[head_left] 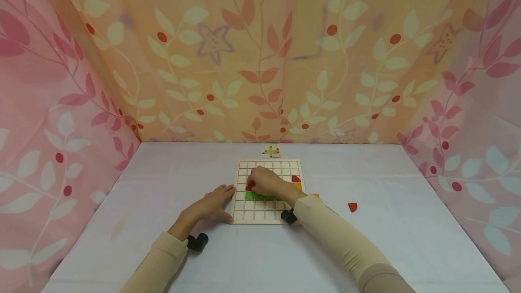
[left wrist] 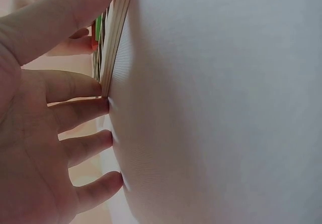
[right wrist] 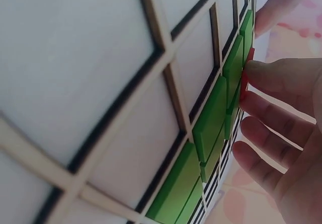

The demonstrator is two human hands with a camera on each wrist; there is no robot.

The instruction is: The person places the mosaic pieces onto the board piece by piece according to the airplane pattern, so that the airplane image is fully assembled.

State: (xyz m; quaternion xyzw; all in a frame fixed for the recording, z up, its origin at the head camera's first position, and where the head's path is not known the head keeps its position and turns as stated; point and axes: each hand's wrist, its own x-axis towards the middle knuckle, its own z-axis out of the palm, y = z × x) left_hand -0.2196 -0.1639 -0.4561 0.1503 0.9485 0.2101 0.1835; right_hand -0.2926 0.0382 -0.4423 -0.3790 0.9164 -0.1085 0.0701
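A wooden grid board point(head_left: 260, 215) lies on the white table, with a row of green square pieces point(head_left: 249, 195) set in its cells. Over the board's left part, my right hand point(head_left: 266, 182) pinches a small red piece point(right wrist: 246, 75) between thumb and fingertip, just beyond the green row. The hand partly covers this piece in the head view. My left hand point(head_left: 213, 205) spreads its fingers along the board's left edge; in the left wrist view, the thumb and index finger touch the wooden side point(left wrist: 118, 38). A red piece point(head_left: 296, 178) and an orange piece point(head_left: 297, 186) sit at the board's right side.
To the right of the board lie a loose red rounded piece point(head_left: 352, 207) and an orange piece point(head_left: 315, 195), partly hidden by the right sleeve. A small picture card point(head_left: 270, 150) lies behind the board. Patterned curtains point(head_left: 260, 58) surround the table at the back and sides.
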